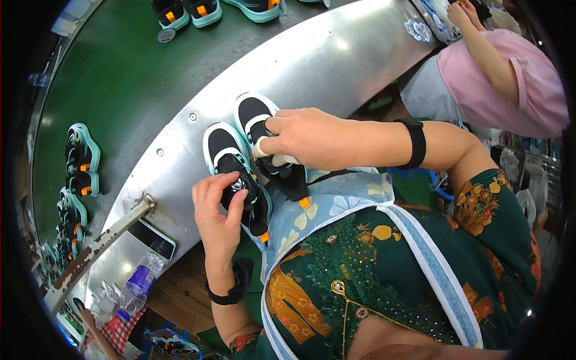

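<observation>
Two black sneakers with white trim and mint soles lie side by side, toes away from me: a left sneaker (223, 139) and a right sneaker (251, 108). Each has an orange tab at the heel. My left hand (217, 207) is closed in a pinch, thumb and forefinger about a small shiny piece (238, 184) on the left sneaker's upper; its kind is unclear. Over the lacing area of the right sneaker, my right hand (297, 137) curls its fingers, some in white finger covers. Its fingertips are partly hidden against the shoe.
A metal ledge (318, 66) curves along the green work surface (138, 78), where more sneakers (78, 159) stand. A phone (153, 239), a plastic bottle (141, 281) and a worn metal bar (99, 249) are at left. Another person in pink (480, 75) works at upper right.
</observation>
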`<state>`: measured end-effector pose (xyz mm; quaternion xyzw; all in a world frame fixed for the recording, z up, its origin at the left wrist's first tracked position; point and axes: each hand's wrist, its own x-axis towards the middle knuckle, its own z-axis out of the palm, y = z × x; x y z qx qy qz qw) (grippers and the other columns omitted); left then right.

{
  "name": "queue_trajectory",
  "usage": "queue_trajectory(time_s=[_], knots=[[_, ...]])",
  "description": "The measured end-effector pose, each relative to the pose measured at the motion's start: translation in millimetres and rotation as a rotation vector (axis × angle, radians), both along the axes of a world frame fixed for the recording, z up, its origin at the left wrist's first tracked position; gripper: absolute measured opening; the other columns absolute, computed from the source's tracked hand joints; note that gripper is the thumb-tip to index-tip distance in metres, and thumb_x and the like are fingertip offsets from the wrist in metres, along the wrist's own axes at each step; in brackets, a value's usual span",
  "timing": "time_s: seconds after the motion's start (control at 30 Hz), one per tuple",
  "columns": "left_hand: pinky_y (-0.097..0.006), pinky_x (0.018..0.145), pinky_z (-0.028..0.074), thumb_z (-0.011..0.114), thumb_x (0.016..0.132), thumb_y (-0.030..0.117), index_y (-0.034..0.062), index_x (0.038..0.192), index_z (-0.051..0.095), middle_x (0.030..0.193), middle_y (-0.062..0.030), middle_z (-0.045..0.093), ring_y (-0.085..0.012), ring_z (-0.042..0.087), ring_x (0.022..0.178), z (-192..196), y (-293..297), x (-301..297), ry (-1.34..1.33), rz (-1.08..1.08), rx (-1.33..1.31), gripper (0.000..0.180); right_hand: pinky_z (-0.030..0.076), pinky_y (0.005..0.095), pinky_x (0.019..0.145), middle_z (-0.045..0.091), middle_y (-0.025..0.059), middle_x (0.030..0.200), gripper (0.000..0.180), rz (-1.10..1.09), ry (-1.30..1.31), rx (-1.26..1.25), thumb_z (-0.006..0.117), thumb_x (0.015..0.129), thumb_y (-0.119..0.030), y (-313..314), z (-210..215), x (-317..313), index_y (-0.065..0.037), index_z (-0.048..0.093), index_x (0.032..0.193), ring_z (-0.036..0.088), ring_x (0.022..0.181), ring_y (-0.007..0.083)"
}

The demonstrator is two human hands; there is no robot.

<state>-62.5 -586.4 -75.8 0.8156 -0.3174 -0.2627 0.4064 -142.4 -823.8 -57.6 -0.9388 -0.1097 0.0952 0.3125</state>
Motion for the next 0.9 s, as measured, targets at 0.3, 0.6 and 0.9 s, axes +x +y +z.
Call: queue_trajectory(time_s=[0.3, 0.6, 0.9], knots=[[-0.030, 0.080, 0.044, 0.072, 0.073, 0.005, 0.0076, 0.106, 0.069, 0.090, -0.0052, 0.055, -0.0207, 0.052, 0.094, -0.6, -17.6, 10.6, 0.189, -0.097, 0.001, 0.033, 0.048, 0.0412, 0.073, 0.057, 0.0123, 0.084, 0.025, -0.089, 0.112, -0.011, 0.067, 0.082, -0.024, -4.8, -1.7, -4.6, -0.006, 0.061, 0.099, 0.060, 0.084, 0.0320], [-0.034, 0.092, 0.041, 0.066, 0.076, 0.004, 0.0041, 0.117, 0.064, 0.106, -0.0093, 0.063, -0.0240, 0.052, 0.108, -1.9, -14.9, 25.8, 0.424, -0.232, -0.052, 0.041, 0.045, 0.0411, 0.071, 0.055, 0.0104, 0.081, 0.027, -0.180, 0.085, 0.114, 0.070, 0.079, -0.023, -6.7, -18.8, -12.8, -0.010, 0.063, 0.103, 0.056, 0.080, 0.0321], [-0.028, 0.080, 0.043, 0.065, 0.078, 0.003, 0.0017, 0.117, 0.062, 0.107, -0.0097, 0.066, -0.0202, 0.056, 0.102, -1.1, -15.9, 21.0, 0.487, -0.195, -0.058, 0.039, 0.045, 0.0397, 0.071, 0.055, 0.0090, 0.081, 0.034, -0.250, -0.135, 0.024, 0.071, 0.078, -0.019, 9.6, -28.6, -28.5, -0.009, 0.063, 0.110, 0.057, 0.079, 0.0290]])
